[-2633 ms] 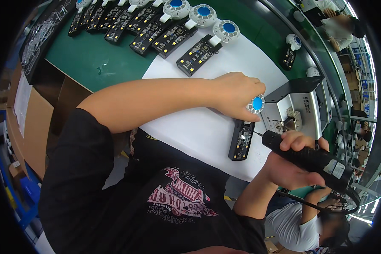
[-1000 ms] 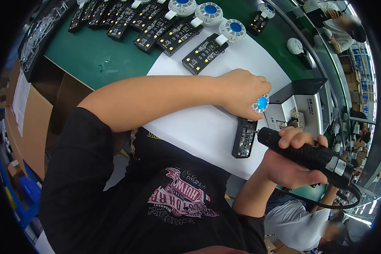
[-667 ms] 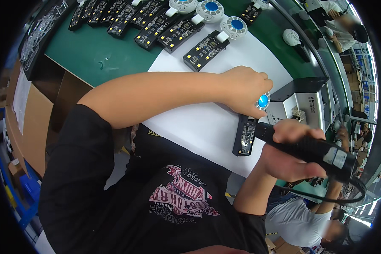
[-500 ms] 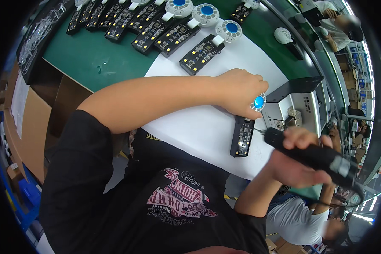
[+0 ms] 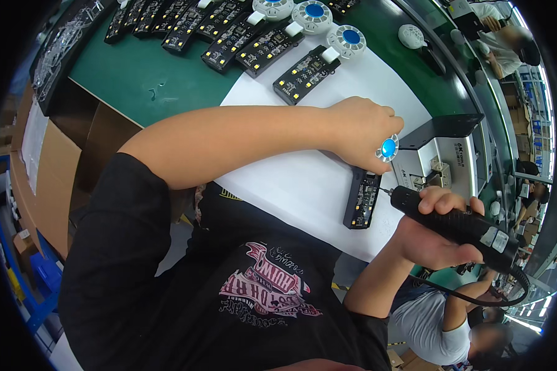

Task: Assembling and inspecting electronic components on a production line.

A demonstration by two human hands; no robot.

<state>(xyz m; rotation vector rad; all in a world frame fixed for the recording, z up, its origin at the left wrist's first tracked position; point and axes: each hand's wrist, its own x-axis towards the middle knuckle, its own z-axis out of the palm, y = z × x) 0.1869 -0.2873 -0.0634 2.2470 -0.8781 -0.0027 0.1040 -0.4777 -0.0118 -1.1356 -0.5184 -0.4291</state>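
Note:
My left hand [image 5: 366, 133] reaches across the white sheet, fingers closed round a small round white head with a blue centre [image 5: 388, 148]. Just below that hand lies a black circuit-board module [image 5: 362, 201] with small lights; its upper end is hidden by the hand. In my right hand [image 5: 436, 235] is a black corded electric screwdriver [image 5: 455, 224], wrapped by the fingers. Its thin bit points left toward the module's upper right edge; whether it touches, I cannot tell.
A screw feeder [image 5: 461, 162] with a raised black cover stands beyond my hands. Several similar modules [image 5: 306, 74] with white-and-blue heads line the far side of the green mat [image 5: 179, 89]. A black tray [image 5: 62, 62] of clear pieces sits far left. Other people work at right.
The screwdriver and right hand were blurred and are now sharp, with the cable visible looping below. The view has shifted slightly; my left hand keeps its hold.

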